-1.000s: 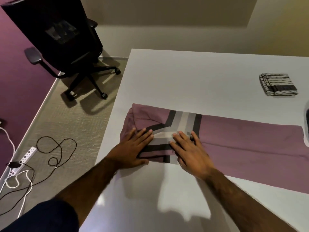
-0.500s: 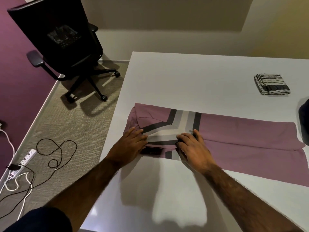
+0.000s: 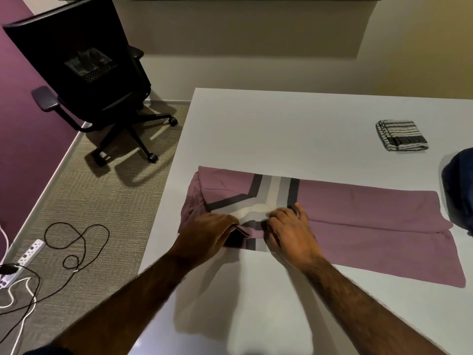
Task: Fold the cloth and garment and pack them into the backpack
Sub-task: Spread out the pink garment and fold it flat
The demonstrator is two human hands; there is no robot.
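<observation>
Garment [image 3: 358, 213] lies flat along the near part of the white table [image 3: 281, 129], already narrowed to a long mauve strip. Its left end is turned in at a grey, white and dark striped band. At its near edge the left hand [image 3: 207, 234] and right hand [image 3: 291, 233] sit close together. Their fingers are curled and pinch the fabric at the band, which bunches between them. I judge the folding of the garment to be about midway. The next move calls for lifting this pinched end and carrying it rightward over the long part, with the edges kept aligned. A dark blue backpack [image 3: 460, 190] shows partly at the right edge, just beside the strip's right end. Farther back, the striped cloth [image 3: 401, 135] sits folded in a neat square, well apart, apparently ready to pack.
</observation>
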